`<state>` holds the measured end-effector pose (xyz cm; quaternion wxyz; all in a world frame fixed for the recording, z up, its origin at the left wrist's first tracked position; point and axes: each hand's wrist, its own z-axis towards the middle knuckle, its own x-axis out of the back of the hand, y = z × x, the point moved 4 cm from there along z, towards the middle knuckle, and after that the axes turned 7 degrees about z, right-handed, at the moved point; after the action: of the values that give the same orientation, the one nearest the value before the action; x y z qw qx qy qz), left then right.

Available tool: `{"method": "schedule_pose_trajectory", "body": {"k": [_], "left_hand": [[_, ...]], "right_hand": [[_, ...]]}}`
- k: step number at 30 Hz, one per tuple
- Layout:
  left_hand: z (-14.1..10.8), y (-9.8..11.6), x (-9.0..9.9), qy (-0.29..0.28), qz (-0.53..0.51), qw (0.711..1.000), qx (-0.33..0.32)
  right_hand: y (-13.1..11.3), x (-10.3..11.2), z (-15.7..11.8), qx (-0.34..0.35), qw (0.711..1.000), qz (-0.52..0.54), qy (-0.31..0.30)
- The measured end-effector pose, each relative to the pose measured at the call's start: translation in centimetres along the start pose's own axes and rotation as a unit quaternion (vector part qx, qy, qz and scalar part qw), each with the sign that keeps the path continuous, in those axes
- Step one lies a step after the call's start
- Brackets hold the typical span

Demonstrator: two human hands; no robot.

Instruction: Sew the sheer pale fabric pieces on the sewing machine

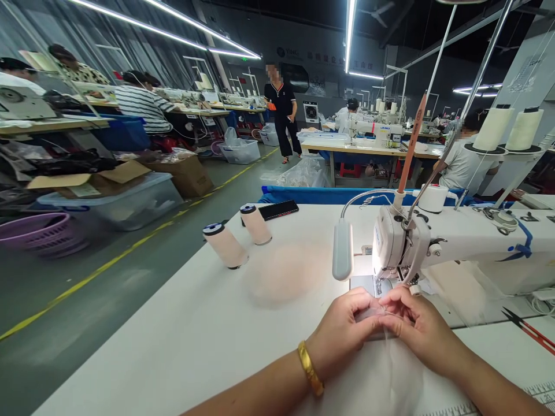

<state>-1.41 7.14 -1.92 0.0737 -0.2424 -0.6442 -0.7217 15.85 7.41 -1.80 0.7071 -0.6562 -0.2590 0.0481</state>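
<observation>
Both of my hands meet just in front of the needle area of a white sewing machine (390, 242). My left hand (347, 323), with a gold bracelet (310, 368) on its wrist, pinches a sheer, pale fabric (392, 370) between thumb and fingers. Close against it, my right hand (418, 323) pinches the same fabric, which hangs down toward me over the table edge. The presser foot (378, 285) is lit just beyond my fingertips. A round patch of sheer beige fabric (281, 274) lies on the table to the left.
Two thread cones (226, 247) and a black phone (280, 210) stand and lie at the table's far left. Red-handled thread snips (531, 330) and a ruler (540, 393) lie at right. A person (282, 112) is in the aisle; others sit at machines.
</observation>
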Motion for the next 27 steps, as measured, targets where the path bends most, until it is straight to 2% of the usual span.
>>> {"method": "schedule_pose_trajectory", "body": {"k": [12,27], "left_hand": [[0.0,0.1,0.0,-0.017,0.001,1.0,-0.001],[-0.2,0.4,-0.2,0.006,-0.013,1.0,0.001]], "right_hand": [[-0.5,0.1,0.3,0.003,0.999,0.041,-0.016],[-0.3,1.1,0.0,0.055,0.996,-0.075,-0.008]]}}
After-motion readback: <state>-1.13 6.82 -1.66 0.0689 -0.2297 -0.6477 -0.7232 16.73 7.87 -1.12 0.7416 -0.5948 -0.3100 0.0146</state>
